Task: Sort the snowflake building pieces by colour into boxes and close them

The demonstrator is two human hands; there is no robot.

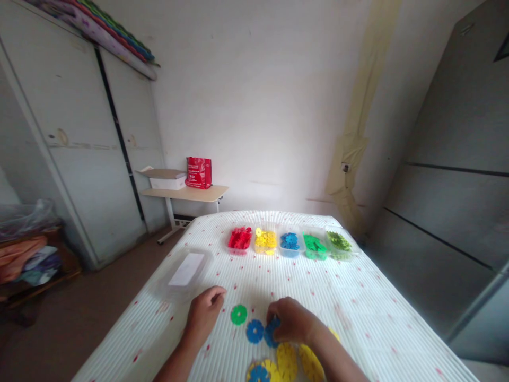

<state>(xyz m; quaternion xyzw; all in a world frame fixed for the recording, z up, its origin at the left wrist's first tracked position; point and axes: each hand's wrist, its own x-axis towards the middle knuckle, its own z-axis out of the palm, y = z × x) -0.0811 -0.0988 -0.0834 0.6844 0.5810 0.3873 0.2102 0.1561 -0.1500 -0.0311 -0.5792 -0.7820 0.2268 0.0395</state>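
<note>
Right hand (pixel 293 319) pinches blue disc (pixel 269 335) in near middle, just right of second disc (pixel 255 331). Handling discs seems step in hand; next move calls for steady fingertips. Left hand (pixel 203 313) loosely curled; cannot tell whether empty.

Open lane ahead, clutter between my hands

From my left hand (pixel 204 314) across to my right hand (pixel 293 321), a green disc (pixel 239 314) and a blue disc (pixel 255 331) lie in the way. Beyond them, a wide band of bare striped cloth (pixel 262 278) leaves room up to the row of tubs (pixel 291 254), with slim gaps between. A clear plastic container (pixel 204 261) blocks the way ahead-left; more cloth opens right of my right forearm (pixel 338 351). Yellow discs (pixel 287 362) crowd beside it; how far they reach underneath, I can't quite tell.
</note>
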